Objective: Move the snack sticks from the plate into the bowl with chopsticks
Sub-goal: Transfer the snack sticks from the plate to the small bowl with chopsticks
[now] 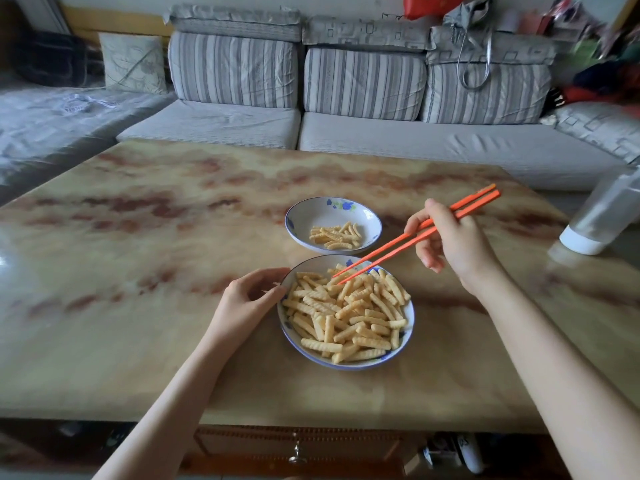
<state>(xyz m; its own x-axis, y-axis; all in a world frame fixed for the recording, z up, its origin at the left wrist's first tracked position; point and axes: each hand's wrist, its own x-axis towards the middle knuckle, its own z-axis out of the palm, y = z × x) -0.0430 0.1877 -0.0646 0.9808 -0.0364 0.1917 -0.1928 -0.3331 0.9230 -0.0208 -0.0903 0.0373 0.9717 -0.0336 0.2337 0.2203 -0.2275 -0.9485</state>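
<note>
Head view showed the right hand's fingers curled round a pair of orange chopsticks, pinching them about mid-length. The tips lay close together among the snack sticks at the far side of the plate; whether they had caught one could not be told. The left hand held the plate's left rim, thumb and fingers curled against it.

Judged from the piles, the work was barely begun. A small cluster of sticks lay in the bowl just beyond the plate, while the plate was heaped nearly full, so most of the moving was left.

Both dishes stood on a marbled table, with a clear white-capped bottle at its right edge and a striped sofa behind. A red bag on the sofa back bore pale characters, cut off and unreadable; no other writing could be made out.
</note>
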